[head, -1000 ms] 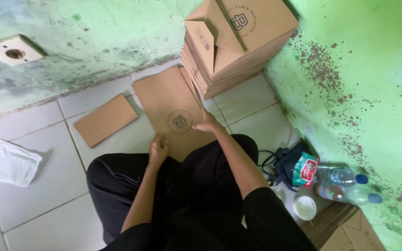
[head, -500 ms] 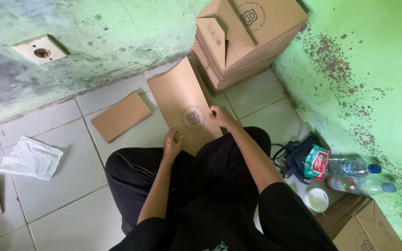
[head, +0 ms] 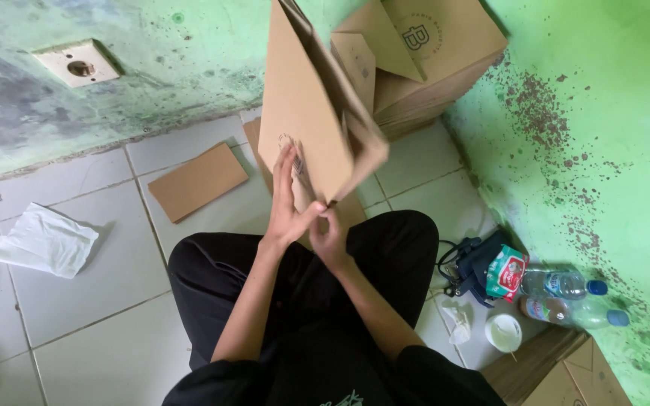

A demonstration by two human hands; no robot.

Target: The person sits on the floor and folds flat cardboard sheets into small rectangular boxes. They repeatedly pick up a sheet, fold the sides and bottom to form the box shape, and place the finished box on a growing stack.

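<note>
The left hand (head: pixel 286 203) lies flat with open fingers against the side of a brown cardboard box (head: pixel 306 113), which stands lifted above the person's lap. The right hand (head: pixel 330 233) pinches the bottom edge of the box. Behind it, a stack of flat boxes (head: pixel 430 53) rests by the green wall (head: pixel 611 135), and a cardboard piece (head: pixel 197 180) lies on the tiled floor (head: pixel 77 301).

The person sits on the tiled floor (head: pixel 84 301) and holds a flat brown cardboard box (head: pixel 306 113) raised upright in front of the knees. The left hand (head: pixel 287 203) lies flat against its printed face, and the right hand (head: pixel 332 233) pinches its lower edge. A stack of folded boxes (head: pixel 423 53) stands by the green wall (head: pixel 611 150). A small cardboard piece (head: pixel 198 180) and white paper (head: pixel 45 239) lie on the floor. Two bottles (head: pixel 566 297) lie near the wall.
</note>
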